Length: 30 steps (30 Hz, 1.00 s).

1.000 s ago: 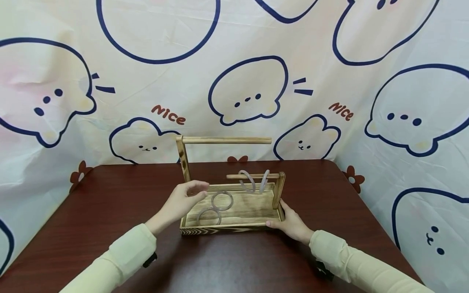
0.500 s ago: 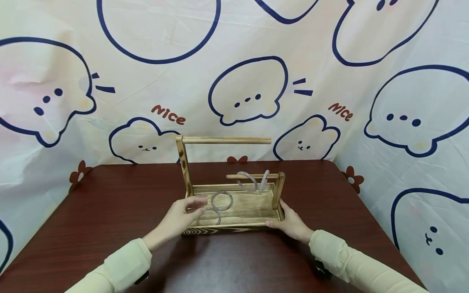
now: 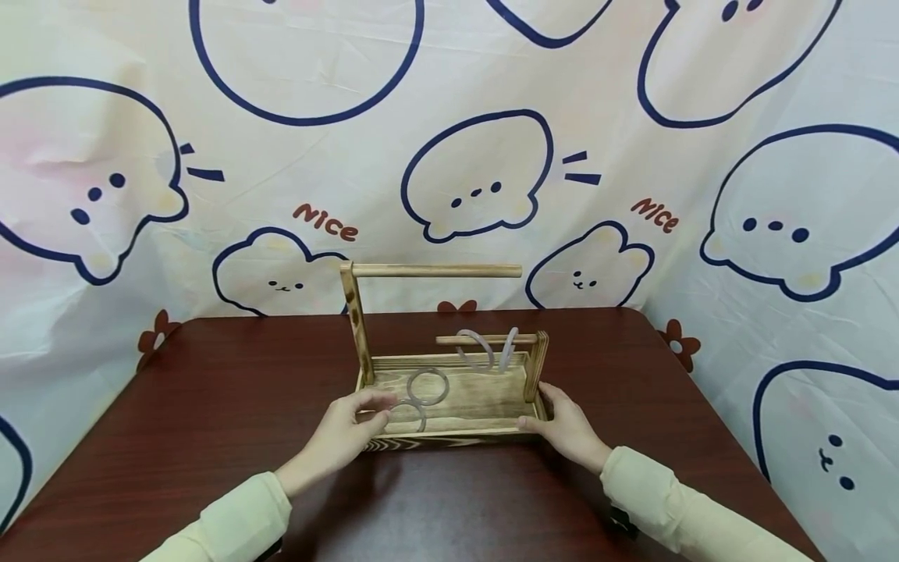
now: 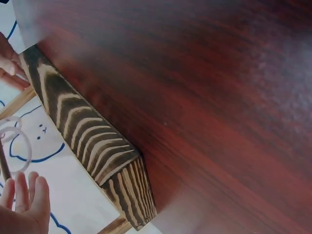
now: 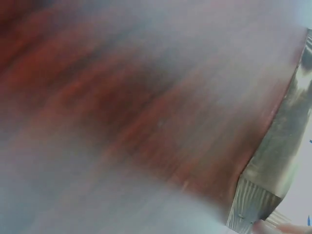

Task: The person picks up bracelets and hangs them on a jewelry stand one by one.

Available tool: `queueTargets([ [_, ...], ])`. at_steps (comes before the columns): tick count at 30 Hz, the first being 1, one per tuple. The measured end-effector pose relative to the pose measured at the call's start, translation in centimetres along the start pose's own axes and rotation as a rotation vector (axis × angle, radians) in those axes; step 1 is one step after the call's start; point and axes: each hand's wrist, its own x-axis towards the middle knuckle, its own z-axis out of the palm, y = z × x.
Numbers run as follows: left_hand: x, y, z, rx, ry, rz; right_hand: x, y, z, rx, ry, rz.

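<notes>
Rings: four, two flat in the wooden tray, two hanging on its low rod.
Left hand pinches the near ring at 7 o'clock; right hand grasps the tray's right end.

The word "Nice" is printed twice in red-brown letters on the cloth backdrop. One "Nice" is seen on the left, above a small bear drawing. The other "Nice" is seen on the right. No other words or numbers can be read.
</notes>
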Motion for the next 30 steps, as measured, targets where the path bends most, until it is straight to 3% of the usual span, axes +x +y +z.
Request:
queueTargets([
  [8,0.4,-1.4,-1.1,0.105,0.065,0.01,-1.7,-0.9,-0.3,-0.01,0.02,-0.058],
  [13,0.6,-2.7,-2.2,0.171,0.072,0.047,-2.6,-1.8,-0.3,-0.038,0.022,-0.125],
  [17,0.5,-3.4,-2.8,0.174,0.064,0.035,-3.0,-2.7,-0.2,-0.075,0.009,-0.184],
  [21,0.2,-4.1,-3.0,0.171,0.049,-0.015,-3.1,-3.5,0.2,-0.12,-0.006,-0.243],
  [30,-0.8,-5.1,-2.7,0.103,-0.067,-0.19,-2.3,-4.7,1.0,-0.157,-0.016,-0.324],
])
